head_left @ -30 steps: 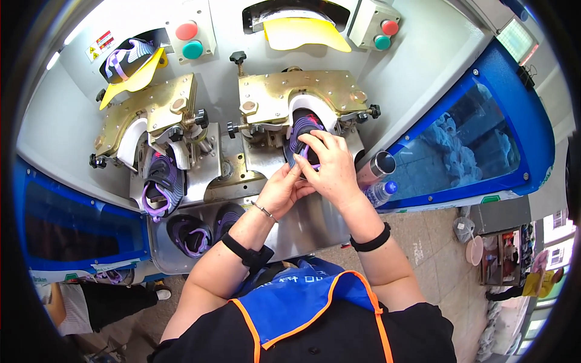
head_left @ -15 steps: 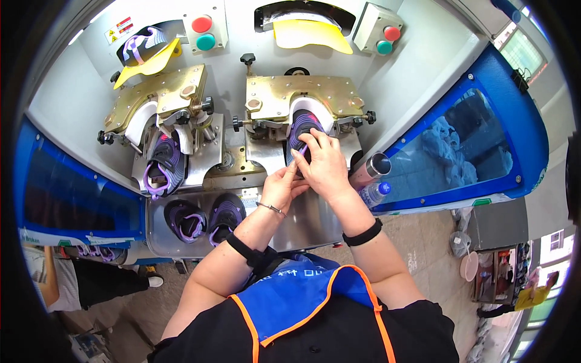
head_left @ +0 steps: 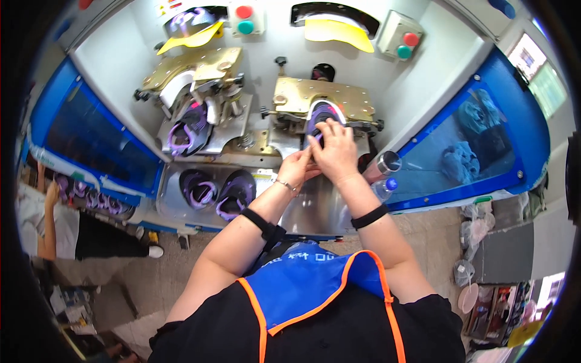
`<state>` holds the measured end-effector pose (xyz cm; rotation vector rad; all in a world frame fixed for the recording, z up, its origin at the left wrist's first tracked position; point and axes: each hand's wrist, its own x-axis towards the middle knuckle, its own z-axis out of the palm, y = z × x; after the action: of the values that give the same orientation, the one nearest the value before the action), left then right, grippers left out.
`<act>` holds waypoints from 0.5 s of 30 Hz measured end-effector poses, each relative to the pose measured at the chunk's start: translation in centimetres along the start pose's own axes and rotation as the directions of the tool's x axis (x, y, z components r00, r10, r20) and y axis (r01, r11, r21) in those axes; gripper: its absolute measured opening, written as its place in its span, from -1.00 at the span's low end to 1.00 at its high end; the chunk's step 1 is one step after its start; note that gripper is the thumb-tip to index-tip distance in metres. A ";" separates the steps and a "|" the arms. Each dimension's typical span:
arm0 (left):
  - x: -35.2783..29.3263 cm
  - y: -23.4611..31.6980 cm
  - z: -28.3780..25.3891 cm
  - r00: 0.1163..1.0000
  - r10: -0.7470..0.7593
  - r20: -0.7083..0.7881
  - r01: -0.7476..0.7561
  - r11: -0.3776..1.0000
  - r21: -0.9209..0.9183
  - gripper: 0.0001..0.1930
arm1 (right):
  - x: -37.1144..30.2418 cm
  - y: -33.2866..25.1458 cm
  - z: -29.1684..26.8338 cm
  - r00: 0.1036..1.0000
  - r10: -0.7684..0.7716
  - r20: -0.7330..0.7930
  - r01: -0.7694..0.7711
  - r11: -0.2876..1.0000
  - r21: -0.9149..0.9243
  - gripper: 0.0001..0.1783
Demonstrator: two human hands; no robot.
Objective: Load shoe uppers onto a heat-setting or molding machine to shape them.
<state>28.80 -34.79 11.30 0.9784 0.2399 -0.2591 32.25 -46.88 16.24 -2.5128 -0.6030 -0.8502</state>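
A dark shoe upper with purple lines [head_left: 325, 113] points toe-first into the right-hand press [head_left: 296, 97], its toe framed by a curved white edge. My right hand [head_left: 336, 152] lies over the tongue and opening of this upper, fingers bent and gripping it. At its heel end, my left hand [head_left: 296, 167] pinches with thumb and fingers, close against the right hand. The hands hide most of the heel. In the left-hand press [head_left: 181, 66] a second purple and dark shoe upper [head_left: 192, 130] sits with its opening toward me.
Two more shoe uppers [head_left: 198, 189] rest on the metal tray [head_left: 308, 212]. Right of my right wrist stand a pink tumbler [head_left: 382, 166] and a blue-capped bottle [head_left: 385, 189]. Button boxes [head_left: 400, 37] and yellow visors [head_left: 339, 33] are behind. Blue windowed panels flank the machine; another person [head_left: 60, 224] stands at left.
The whole view has shifted, so the machine appears farther right and higher. My hands stay on the same shoe upper. The black knob behind the right press shows more.
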 end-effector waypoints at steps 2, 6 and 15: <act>-1.2 -0.1 0.0 0.997 0.026 -0.071 -0.015 0.987 0.161 -0.59 | 0.0 0.5 -0.5 1.000 -0.001 0.023 0.001 1.000 0.000 -0.57; -6.1 -2.0 -8.0 0.629 0.777 -0.005 -0.322 0.267 0.908 -0.82 | -1.2 -2.7 -3.9 0.971 -0.225 -0.076 0.204 0.955 -0.217 -0.60; -12.1 -7.4 -22.8 0.669 0.273 -0.692 0.098 0.890 0.446 -0.80 | -12.1 -9.4 4.4 0.590 -0.590 0.551 0.053 0.709 0.703 -0.44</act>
<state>13.05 -18.27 -2.95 1.5367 0.9210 0.2205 20.75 -40.15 7.59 -2.0044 -1.4205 0.3853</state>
